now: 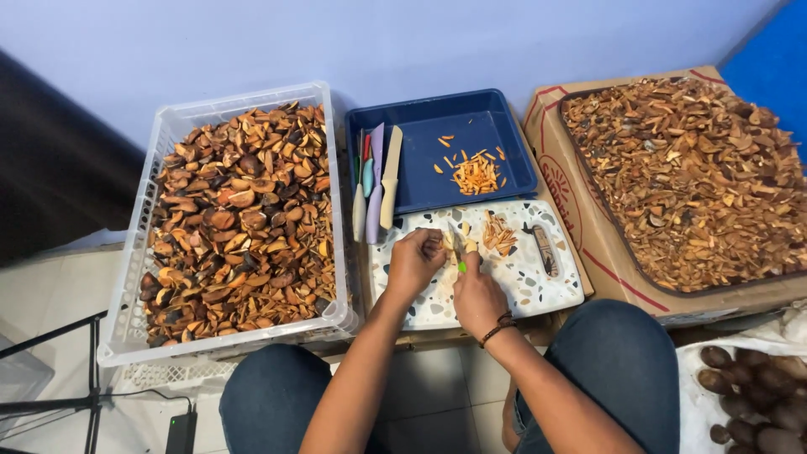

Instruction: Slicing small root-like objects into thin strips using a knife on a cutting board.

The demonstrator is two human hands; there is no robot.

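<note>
My left hand [415, 260] is closed around a small pale piece of nut over the speckled white cutting board [521, 282]. My right hand [476, 296] grips a small knife [458, 244] with a green handle, its blade set against that piece. The two hands touch each other. A little heap of thin orange slivers [498, 235] lies on the board just right of the hands. More orange slivers [476, 175] sit in the dark blue tray [504, 126] behind the board.
A white crate [134, 277] of brown husk pieces stands at the left. Several pastel knives [374, 181] lean on the blue tray's left side. A cardboard box [588, 235] with a tray of brown shavings sits right. Dark round nuts [752, 395] lie at lower right. My knees frame the bottom.
</note>
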